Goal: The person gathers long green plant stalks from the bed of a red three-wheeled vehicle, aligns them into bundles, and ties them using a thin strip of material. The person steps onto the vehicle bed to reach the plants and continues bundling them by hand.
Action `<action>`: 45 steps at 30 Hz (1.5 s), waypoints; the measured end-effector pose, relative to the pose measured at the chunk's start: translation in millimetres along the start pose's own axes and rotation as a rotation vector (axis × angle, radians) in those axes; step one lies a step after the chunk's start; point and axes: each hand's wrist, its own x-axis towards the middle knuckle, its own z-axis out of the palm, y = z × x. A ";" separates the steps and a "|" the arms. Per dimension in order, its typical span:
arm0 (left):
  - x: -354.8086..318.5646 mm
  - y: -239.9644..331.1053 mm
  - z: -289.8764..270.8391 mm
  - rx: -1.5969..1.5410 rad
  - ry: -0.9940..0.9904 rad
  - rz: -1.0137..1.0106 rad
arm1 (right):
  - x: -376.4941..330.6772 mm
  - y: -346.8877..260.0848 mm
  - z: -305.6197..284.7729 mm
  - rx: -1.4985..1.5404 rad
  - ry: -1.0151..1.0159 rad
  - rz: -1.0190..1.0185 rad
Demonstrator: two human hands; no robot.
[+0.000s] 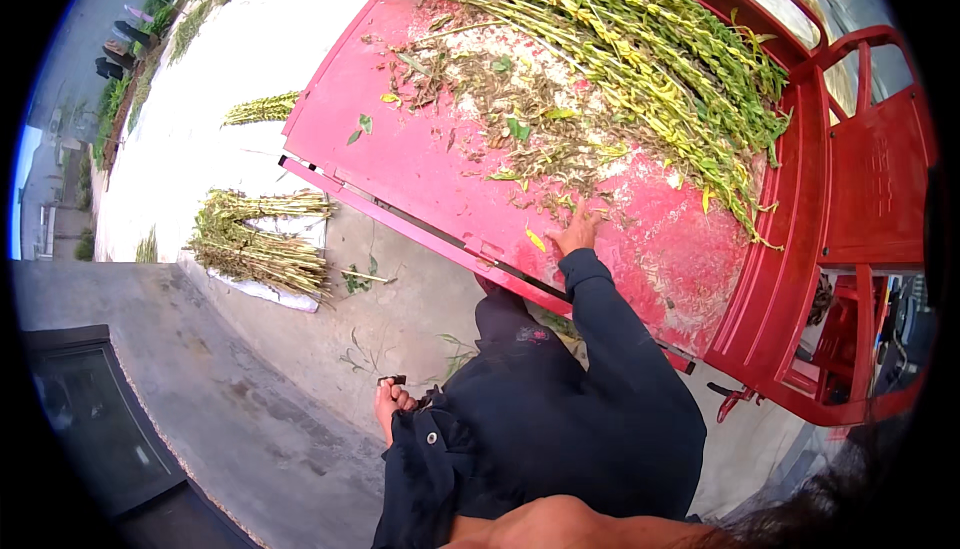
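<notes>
My right hand [577,230] reaches over the red truck bed [400,169], fingers stretched apart at the near edge of a litter of dry leaves [540,139]. A yellow leaf [535,240] lies just left of it. Beyond the litter, long green-yellow stalks with pods [640,49] are heaped across the far side of the bed. Low beside my body, my left hand [392,407] is closed around a small black object [396,380]; only its top shows, so its kind is unclear.
Two bundles of cut stalks lie on the ground at left, the nearer bundle [260,239] on a white sheet. A red cab frame [870,169] rises at the right. A grey wall [220,369] with a dark window [95,429] stands at lower left.
</notes>
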 end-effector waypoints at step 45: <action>391.3 282.7 272.0 1.148 -0.142 0.723 | 307.3 -362.6 210.2 -0.244 -0.170 -0.369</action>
